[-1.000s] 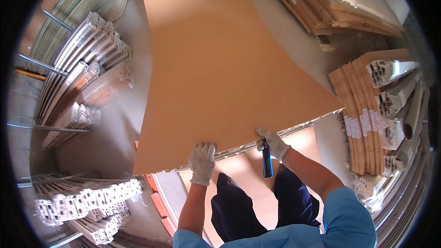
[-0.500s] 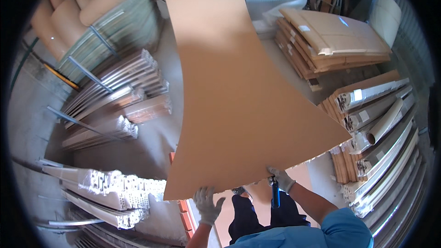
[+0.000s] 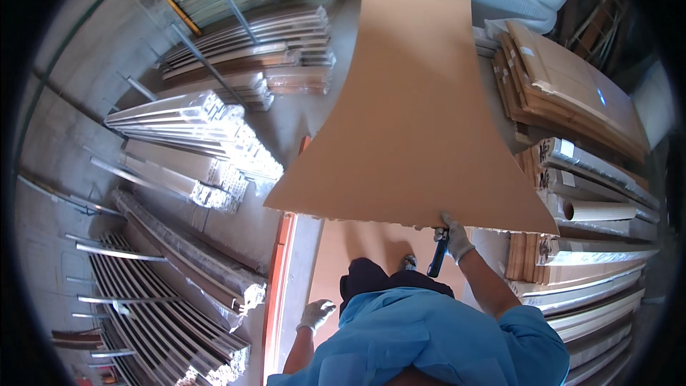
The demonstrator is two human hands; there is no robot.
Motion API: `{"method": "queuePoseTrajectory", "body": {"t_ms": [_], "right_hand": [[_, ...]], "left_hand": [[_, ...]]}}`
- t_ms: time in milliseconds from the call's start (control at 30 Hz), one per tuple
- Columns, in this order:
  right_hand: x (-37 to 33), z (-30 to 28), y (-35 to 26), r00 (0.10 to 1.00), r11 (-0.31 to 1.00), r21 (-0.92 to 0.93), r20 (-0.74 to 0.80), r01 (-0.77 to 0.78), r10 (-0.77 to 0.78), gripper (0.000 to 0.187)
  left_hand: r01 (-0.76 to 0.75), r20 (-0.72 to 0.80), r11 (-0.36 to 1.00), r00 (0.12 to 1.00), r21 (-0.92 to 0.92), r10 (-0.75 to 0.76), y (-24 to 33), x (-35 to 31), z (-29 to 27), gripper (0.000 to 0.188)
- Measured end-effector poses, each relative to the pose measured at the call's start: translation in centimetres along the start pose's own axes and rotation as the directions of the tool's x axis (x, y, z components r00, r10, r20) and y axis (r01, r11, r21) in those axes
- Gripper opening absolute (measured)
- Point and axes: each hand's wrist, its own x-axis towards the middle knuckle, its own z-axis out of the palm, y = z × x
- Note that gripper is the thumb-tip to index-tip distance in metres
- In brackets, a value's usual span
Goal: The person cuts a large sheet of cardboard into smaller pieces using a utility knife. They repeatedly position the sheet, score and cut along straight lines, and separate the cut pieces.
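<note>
Clearly, the brown sheet runs from the far side to just in front of our legs, its near edge ragged and what bears it hidden. Our right hand grips a black-and-blue tool at that edge, a finger resting on the sheet. Our left hand is apart from the sheet at near left, nothing visible in it; how far its fingers close we cannot tell.

With only one hand at the edge, we judge the sheet could swing or sag, its right corner catching the stacked bundles. The tool, so close, could gouge the edge.

We count two gloved hands, one tool, one raised sheet, one brown surface underfoot, one visible shoe and, at right, one open tube; the racked bars overlap too much to count.
</note>
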Motion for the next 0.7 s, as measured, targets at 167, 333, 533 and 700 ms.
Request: {"method": "queuePoseTrajectory", "body": {"t_ms": [167,333,533,700], "right_hand": [[-7.9,-2.3,5.5,0.995,0.994,-0.035,-0.015,0.1,-0.101,0.023],[-17.1,-4.1,12.8,0.989,0.983,-0.11,0.034,0.15,-0.147,0.024],[-26.9,-5.7,21.3,0.985,0.982,-0.084,0.043,0.169,-0.166,0.02],[-33.6,-8.7,27.8,0.991,0.994,-0.017,0.074,0.11,-0.108,0.018]], "left_hand": [[0.143,0.03,0.982,0.99,-0.125,-0.14,-8.4,-3.2,0.6,0.04],[0.094,-0.088,0.964,0.989,-0.248,-0.119,-20.6,-6.6,-1.3,0.039],[0.097,-0.202,0.608,0.893,-0.788,-0.403,-35.1,-23.1,3.0,0.025],[0.568,0.173,0.335,0.66,-0.752,-0.731,-46.3,-39.9,15.1,0.025]]}}
